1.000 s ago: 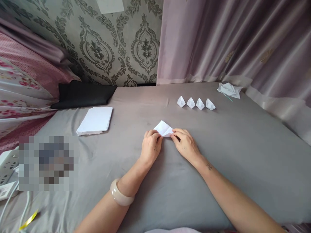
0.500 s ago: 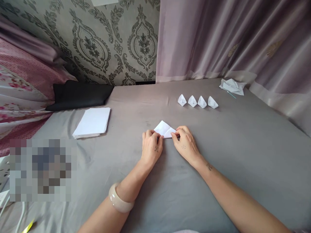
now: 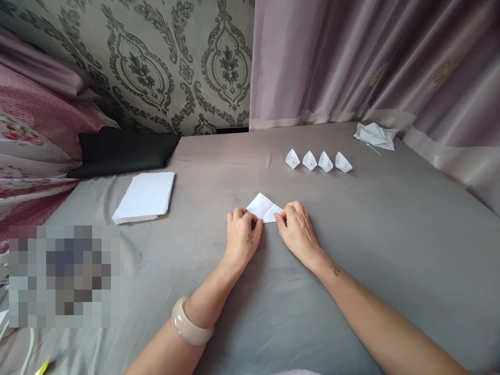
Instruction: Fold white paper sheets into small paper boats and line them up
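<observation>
A small white folded paper (image 3: 264, 207) lies on the grey sheet (image 3: 390, 245) in the middle of the view. My left hand (image 3: 242, 238) pinches its left corner with curled fingers. My right hand (image 3: 296, 230) pinches its right corner the same way. Both hands rest on the sheet, with the paper's point aimed away from me. A pale bangle (image 3: 189, 324) sits on my left wrist.
Several finished white paper boats (image 3: 318, 161) stand in a row behind the hands. A stack of white sheets (image 3: 145, 196) lies at the left, a black cushion (image 3: 123, 151) behind it. Crumpled paper (image 3: 375, 135) lies at the far right by the curtain (image 3: 371, 62).
Both hands have closed in slightly on the folded paper's corners. The camera has tipped a little, shifting the scene; the paper stays in place.
</observation>
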Demonstrator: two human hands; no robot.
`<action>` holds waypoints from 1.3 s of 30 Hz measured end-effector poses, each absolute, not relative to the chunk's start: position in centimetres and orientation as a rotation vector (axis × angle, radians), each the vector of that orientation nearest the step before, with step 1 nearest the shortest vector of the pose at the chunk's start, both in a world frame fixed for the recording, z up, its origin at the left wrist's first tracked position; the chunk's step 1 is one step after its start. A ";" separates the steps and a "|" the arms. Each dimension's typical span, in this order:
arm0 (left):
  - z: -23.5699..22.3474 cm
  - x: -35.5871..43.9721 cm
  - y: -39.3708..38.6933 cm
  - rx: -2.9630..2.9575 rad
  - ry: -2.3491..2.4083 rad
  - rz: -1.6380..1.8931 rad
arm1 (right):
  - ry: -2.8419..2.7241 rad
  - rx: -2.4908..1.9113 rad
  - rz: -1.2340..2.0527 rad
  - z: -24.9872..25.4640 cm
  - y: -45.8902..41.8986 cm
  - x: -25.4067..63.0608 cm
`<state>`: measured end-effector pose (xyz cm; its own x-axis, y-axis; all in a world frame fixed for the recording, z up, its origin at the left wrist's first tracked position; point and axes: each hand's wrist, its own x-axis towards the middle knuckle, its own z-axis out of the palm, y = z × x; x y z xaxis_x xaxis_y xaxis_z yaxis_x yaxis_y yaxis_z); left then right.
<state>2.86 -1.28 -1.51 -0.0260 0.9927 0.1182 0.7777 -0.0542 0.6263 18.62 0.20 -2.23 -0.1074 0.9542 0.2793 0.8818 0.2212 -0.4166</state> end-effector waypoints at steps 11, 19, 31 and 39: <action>-1.5 2.8 -1.4 1.982 1.864 0.740 | -2.021 -1.689 0.190 -2.2 0.2 18.6; -0.9 2.9 -1.7 2.407 1.743 0.501 | -1.993 -1.650 0.247 -2.3 0.1 19.8; 0.8 3.1 -3.2 2.544 1.745 0.253 | -2.302 -1.404 0.241 0.2 -3.4 16.9; 2.3 3.1 -4.0 2.387 1.831 0.106 | -2.446 -1.545 0.094 0.3 -4.2 16.6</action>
<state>3.10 -3.95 2.27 0.2606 0.9652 -0.0241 0.9559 -0.2544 0.1468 16.55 -4.18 0.31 -0.4083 0.8965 0.1723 0.8805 0.4365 -0.1847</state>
